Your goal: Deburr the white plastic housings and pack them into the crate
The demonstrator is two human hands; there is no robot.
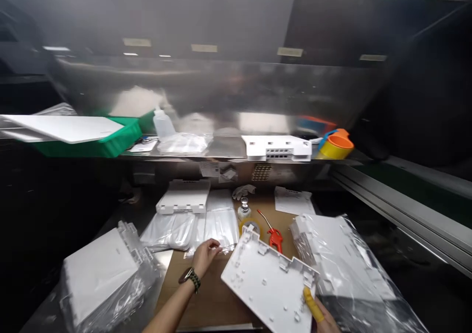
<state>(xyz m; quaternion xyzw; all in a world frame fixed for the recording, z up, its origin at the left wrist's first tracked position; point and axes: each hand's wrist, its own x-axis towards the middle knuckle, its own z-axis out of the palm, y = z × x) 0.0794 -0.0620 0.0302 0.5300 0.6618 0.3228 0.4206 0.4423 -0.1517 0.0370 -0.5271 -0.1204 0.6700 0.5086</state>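
Observation:
My right hand [324,317], wearing a yellow finger cot, grips the right edge of a white plastic housing [265,284]. The housing is tilted with its inner side of clips and posts facing me. My left hand [206,255], with a watch and a braided bracelet on the wrist, has its fingers pinched at the front edge of a clear plastic bag [221,225], one of a flat stack. Behind the housing lie a roll of yellow tape [244,224], a red air blow gun [275,237] and a small pump bottle [244,210].
Bagged white housings lie at left [101,274] and right [346,259]. Another white housing [186,195] rests on bags behind. The metal shelf [224,148] holds a green bin [121,136], a squeeze bottle [163,124], a white part [278,146] and a yellow tape roll [335,148].

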